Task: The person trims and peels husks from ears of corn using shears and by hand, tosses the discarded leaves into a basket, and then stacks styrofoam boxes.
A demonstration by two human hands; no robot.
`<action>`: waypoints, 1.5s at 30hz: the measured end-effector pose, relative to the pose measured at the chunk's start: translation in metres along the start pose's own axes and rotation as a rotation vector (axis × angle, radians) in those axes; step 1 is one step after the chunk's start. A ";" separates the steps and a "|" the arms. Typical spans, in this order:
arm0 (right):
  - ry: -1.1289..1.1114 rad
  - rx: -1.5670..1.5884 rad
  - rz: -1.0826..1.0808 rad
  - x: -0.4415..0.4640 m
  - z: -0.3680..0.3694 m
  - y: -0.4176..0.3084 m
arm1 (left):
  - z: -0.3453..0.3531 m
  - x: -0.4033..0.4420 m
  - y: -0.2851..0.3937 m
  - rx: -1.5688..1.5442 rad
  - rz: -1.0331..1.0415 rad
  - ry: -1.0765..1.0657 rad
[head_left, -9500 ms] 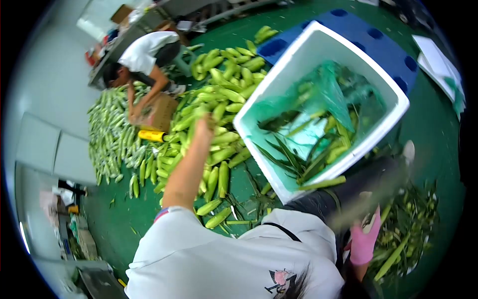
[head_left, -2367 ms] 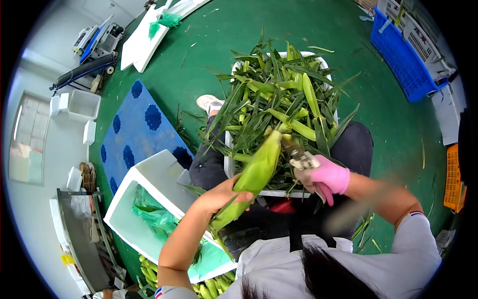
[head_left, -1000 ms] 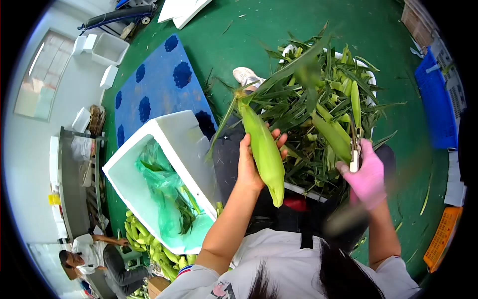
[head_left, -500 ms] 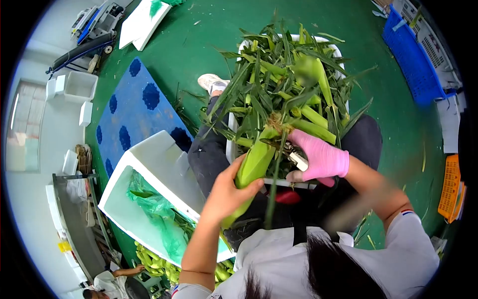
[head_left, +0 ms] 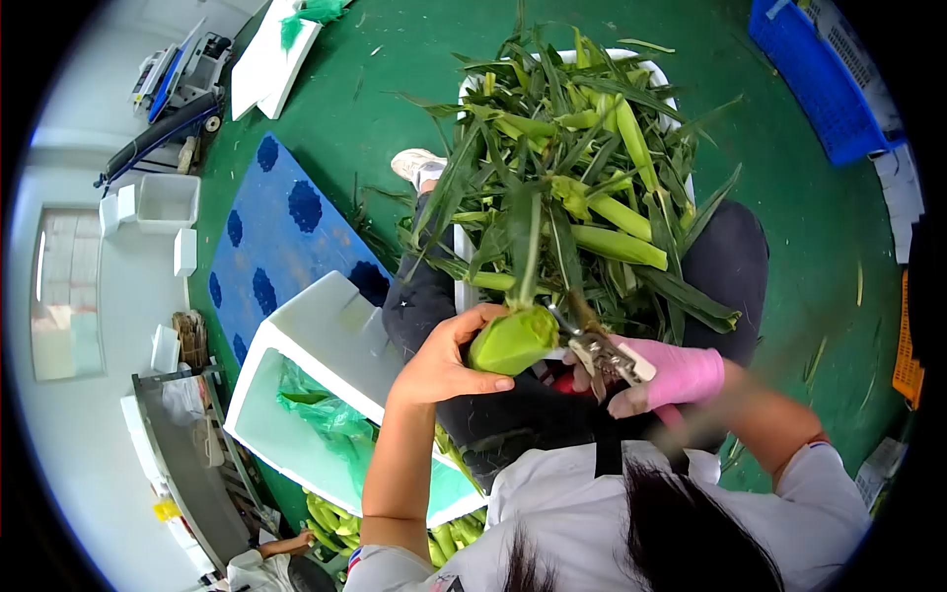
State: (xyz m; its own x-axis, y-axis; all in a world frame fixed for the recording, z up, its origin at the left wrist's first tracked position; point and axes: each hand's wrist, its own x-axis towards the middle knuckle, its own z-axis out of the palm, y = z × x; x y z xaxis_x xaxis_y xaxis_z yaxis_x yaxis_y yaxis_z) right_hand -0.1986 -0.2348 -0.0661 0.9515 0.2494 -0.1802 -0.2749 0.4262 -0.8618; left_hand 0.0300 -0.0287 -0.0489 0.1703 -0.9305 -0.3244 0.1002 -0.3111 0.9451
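An ear of green corn (head_left: 508,345) is held above the near edge of a white tub (head_left: 655,73), toward its left corner. It is gripped by the bare left hand (head_left: 449,360), with the thumb along one side and the fingers wrapped over the other. A pair of metal shears (head_left: 604,357) is grasped in the gloved right hand (head_left: 671,373), also at the near edge of the tub, with the handles enclosed by the fingers. The blades are pointed at the ear's stem end; whether it is touched by them cannot be told.

The tub is heaped with leaves and husks (head_left: 547,148), some of which are draped over its rim. To the left of the tub, a foam box (head_left: 330,311) is tilted, with a green bag (head_left: 340,422) spread inside. Beyond that box, farther left of the tub, a blue pallet (head_left: 286,222) is seen on the green floor (head_left: 385,109). More corn (head_left: 335,523) is piled near-left of the tub, partly hidden. A blue crate (head_left: 824,89) is placed well to the tub's right.
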 end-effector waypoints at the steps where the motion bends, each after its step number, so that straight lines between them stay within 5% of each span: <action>1: -0.005 -0.032 0.140 0.001 0.001 -0.018 | 0.000 0.003 0.004 0.127 0.048 -0.078; 4: -0.012 -0.176 0.326 0.003 0.005 -0.059 | -0.004 0.016 0.022 0.408 0.166 -0.303; 7: 0.051 -0.350 0.302 0.006 0.004 -0.065 | -0.007 0.013 0.017 0.355 0.183 -0.284; 8: 0.190 -0.360 0.004 0.007 -0.002 -0.030 | -0.005 0.011 0.018 0.330 0.192 -0.235; 9: 0.272 -0.076 0.128 0.001 0.000 -0.034 | -0.003 0.010 0.013 0.300 0.168 -0.161; 12: 0.483 0.373 -0.096 0.002 0.005 -0.018 | 0.010 0.009 -0.005 0.189 0.144 0.081; 21: 0.630 0.227 -0.061 0.018 0.048 -0.040 | 0.043 0.021 0.000 0.749 0.567 0.505; 27: 0.562 0.133 -0.105 0.030 0.035 -0.034 | 0.051 0.015 -0.015 0.725 0.531 0.629; 32: 0.673 0.396 -0.234 0.039 0.051 -0.020 | 0.072 -0.002 -0.009 0.495 0.314 0.728; 36: 0.773 0.130 0.020 0.043 0.083 -0.033 | 0.099 -0.030 0.009 0.401 0.233 0.827; 39: 0.771 -0.524 -0.411 0.060 0.080 0.011 | 0.107 -0.026 0.018 0.481 0.030 0.880; 42: 0.705 -0.387 -0.382 0.054 0.072 0.007 | 0.099 -0.027 0.000 0.669 0.265 0.799; 45: 0.697 0.159 -0.162 0.040 0.075 -0.020 | 0.083 -0.029 -0.015 -0.434 0.228 0.526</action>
State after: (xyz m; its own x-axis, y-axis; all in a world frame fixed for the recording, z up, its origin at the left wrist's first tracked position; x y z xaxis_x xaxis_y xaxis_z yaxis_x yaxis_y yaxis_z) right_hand -0.1658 -0.1681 -0.0199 0.8343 -0.4158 -0.3619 -0.0897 0.5452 -0.8335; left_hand -0.0577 -0.0134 -0.0508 0.6723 -0.7126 -0.2006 0.3678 0.0863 0.9259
